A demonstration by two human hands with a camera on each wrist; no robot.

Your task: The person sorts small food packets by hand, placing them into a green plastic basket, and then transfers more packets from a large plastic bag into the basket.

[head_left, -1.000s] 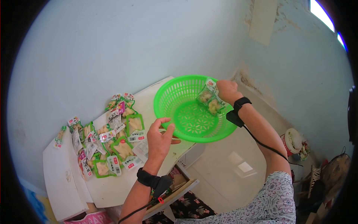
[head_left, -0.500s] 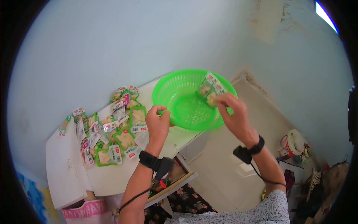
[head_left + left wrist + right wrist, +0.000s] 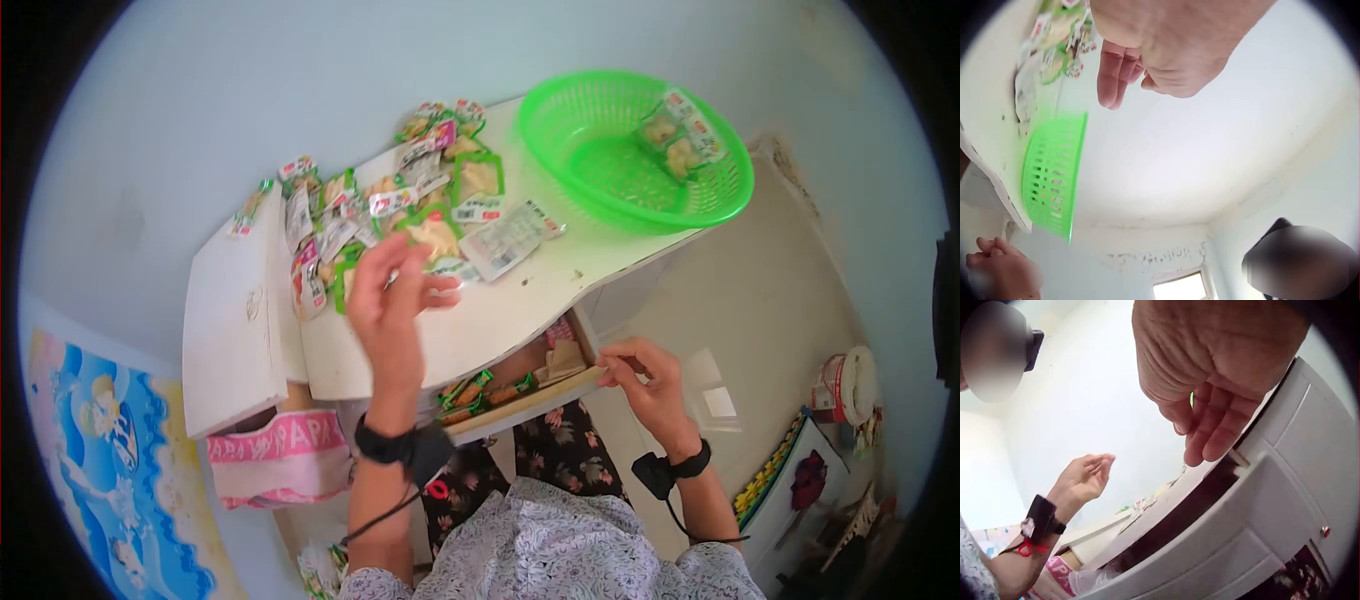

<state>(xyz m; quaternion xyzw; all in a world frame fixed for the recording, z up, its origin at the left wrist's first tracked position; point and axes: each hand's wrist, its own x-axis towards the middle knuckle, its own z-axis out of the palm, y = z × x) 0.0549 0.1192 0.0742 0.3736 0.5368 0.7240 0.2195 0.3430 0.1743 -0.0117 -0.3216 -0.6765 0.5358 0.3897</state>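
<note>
At the right end of a white tabletop [image 3: 540, 290], a green basket [image 3: 560, 160] holds clear packets [image 3: 682, 135] of pale food against its right-hand wall. My left hand [image 3: 390, 320] hovers, empty, over the loose packets [image 3: 435, 235] heaped toward the left, its fingers bent and slightly apart. My right hand [image 3: 655, 390], also empty, is near the corner of the open drawer [image 3: 520, 409], fingers side by side, thumb apart; whether they touch it, I cannot tell. Inside lie green-wrapped snacks [image 3: 465, 392] and brown cardboard [image 3: 563, 362].
</note>
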